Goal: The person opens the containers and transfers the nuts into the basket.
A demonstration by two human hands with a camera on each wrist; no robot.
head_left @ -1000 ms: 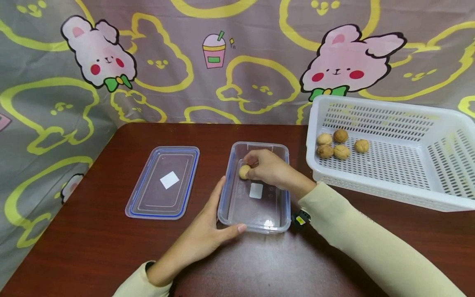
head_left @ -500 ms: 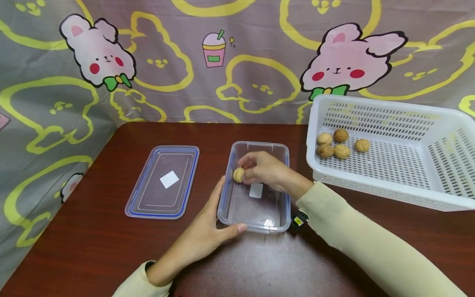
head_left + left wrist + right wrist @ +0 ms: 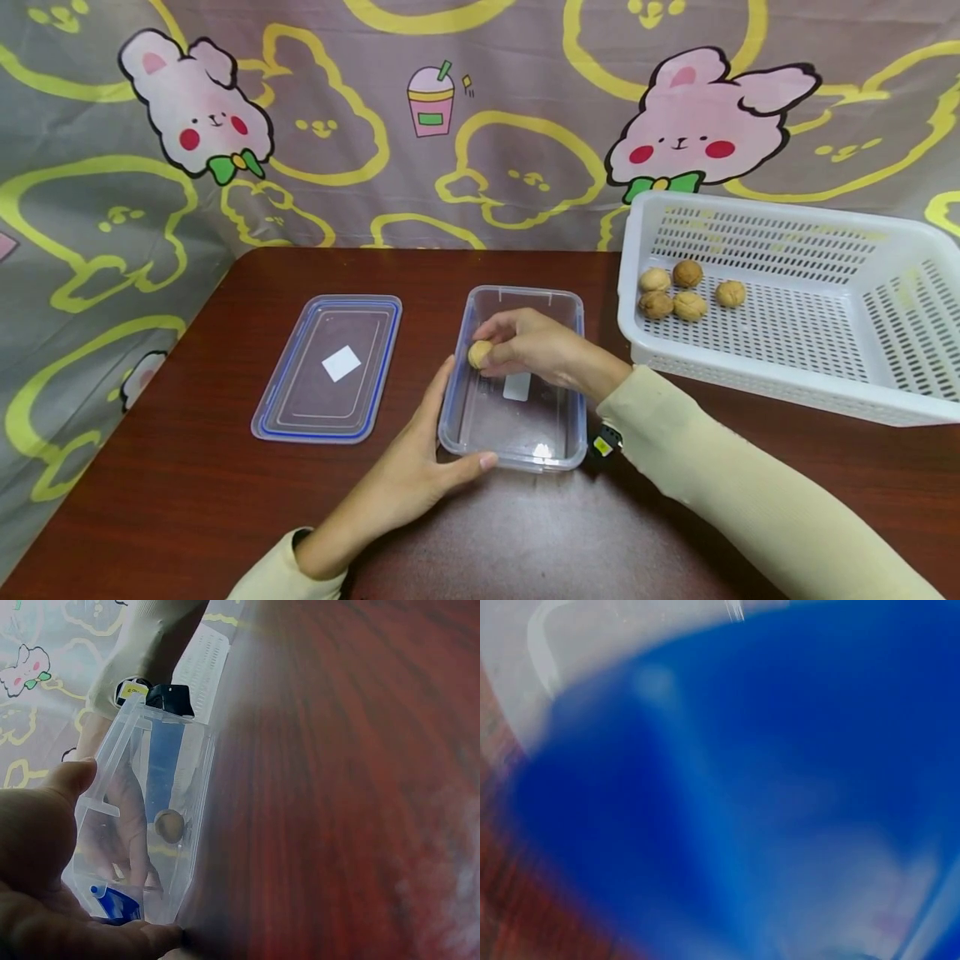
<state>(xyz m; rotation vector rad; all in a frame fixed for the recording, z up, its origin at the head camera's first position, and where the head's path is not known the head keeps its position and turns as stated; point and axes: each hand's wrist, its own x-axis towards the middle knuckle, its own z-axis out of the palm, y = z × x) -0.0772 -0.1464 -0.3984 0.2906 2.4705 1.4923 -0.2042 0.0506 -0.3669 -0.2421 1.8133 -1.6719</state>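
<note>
In the head view my right hand point(image 3: 536, 346) reaches down into a clear plastic food container point(image 3: 577, 417). Its thumb and fingers pinch a walnut point(image 3: 480, 355) near the container's left wall. My left hand point(image 3: 416, 467) holds the near left corner, thumb over the front rim and fingers along the side. Through the clear wall in the left wrist view, a round walnut point(image 3: 169, 826) shows beside the right hand's fingers; whether it is the pinched one I cannot tell. A blurred blue surface fills most of the right wrist view, hiding that hand.
A clear lid point(image 3: 300, 392) with a blue seal and white label lies on the table left of the container. At the right stands a white slotted basket point(image 3: 787, 342) with several walnuts point(image 3: 690, 306) at its left end. A patterned curtain point(image 3: 300, 125) hangs behind the table.
My right hand has shifted slightly left inside the container, bringing the walnut closer to the left wall. The left hand keeps its hold on the corner.
</note>
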